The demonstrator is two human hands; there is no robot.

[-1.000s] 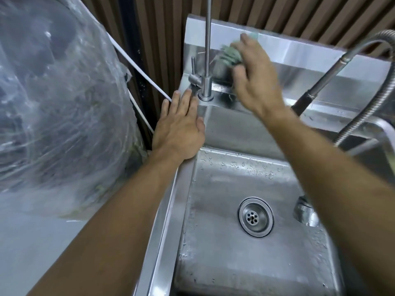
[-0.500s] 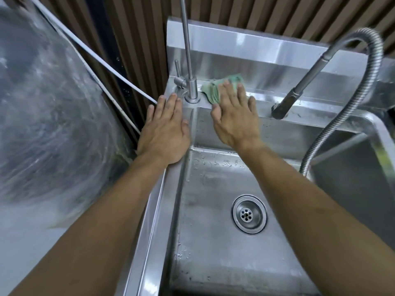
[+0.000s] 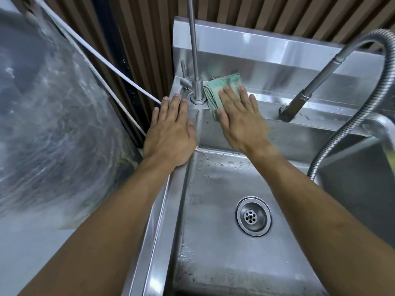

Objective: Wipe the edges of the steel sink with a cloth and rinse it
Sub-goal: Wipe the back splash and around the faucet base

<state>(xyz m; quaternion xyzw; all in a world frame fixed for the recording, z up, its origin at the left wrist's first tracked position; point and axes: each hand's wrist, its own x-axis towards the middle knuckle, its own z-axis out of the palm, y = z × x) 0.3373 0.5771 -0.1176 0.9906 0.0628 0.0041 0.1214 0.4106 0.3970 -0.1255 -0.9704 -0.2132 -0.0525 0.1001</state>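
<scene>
A folded green cloth (image 3: 222,86) lies on the back ledge of the steel sink (image 3: 162,210), just right of the slim tap (image 3: 197,90). My right hand (image 3: 241,118) presses flat on the cloth with straight fingers; most of the cloth is hidden under it. My left hand (image 3: 171,133) rests flat on the sink's back left corner, its fingertips beside the tap's base. The basin is wet, with a round drain (image 3: 254,216) in its floor.
A pull-out sprayer (image 3: 299,99) on a coiled steel hose (image 3: 350,124) hangs over the back ledge at right. A large clear plastic bag (image 3: 53,116) bulges at left. A white cord (image 3: 102,58) runs across the brown slatted wall.
My right hand came down from the upright splashback onto the back ledge, flattening the cloth there next to the tap. My left hand has stayed on the corner.
</scene>
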